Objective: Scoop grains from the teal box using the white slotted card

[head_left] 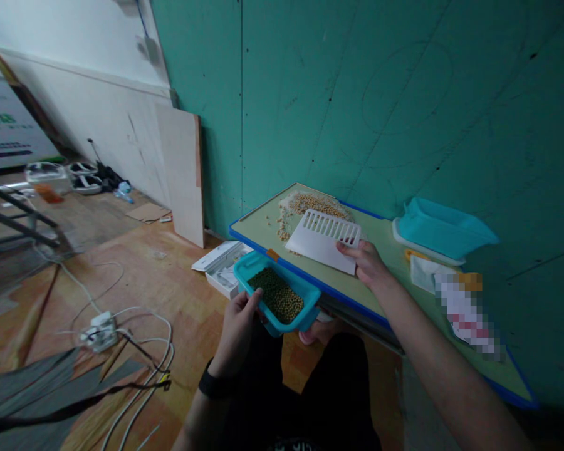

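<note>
White slotted scraper [318, 243], gripped by right hand [369, 258], runs lengthwise along the table [380, 243], slots facing the wall [291, 125]; left hand [242, 308] grips turquoise tray [305, 287].

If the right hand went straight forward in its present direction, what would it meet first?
Probably the loose yellow beans on the table, just beyond the white slotted tool the right hand holds; height is unclear.

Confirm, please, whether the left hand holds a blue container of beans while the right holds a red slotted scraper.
Not quite: the slotted scraper in the right hand is white, as the head view shows; the left hand does hold a blue container of beans.
</note>
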Tool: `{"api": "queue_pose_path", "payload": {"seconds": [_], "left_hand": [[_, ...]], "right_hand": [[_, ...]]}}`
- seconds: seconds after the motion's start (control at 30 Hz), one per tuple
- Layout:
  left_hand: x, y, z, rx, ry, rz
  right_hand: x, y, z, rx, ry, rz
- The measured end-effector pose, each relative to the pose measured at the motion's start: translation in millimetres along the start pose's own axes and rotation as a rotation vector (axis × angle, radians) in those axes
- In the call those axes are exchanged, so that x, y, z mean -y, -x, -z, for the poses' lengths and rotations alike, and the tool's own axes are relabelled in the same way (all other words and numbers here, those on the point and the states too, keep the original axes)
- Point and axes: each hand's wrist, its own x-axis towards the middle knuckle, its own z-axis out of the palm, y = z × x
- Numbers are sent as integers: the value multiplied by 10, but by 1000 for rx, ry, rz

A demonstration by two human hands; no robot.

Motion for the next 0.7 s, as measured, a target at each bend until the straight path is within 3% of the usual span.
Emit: {"api": "queue_pose_path", "payload": {"seconds": [0.7], "left_hand": [[-6,20,-7,2,6,-10]], "right_hand": [[6,6,-8,-3,6,9]]}}
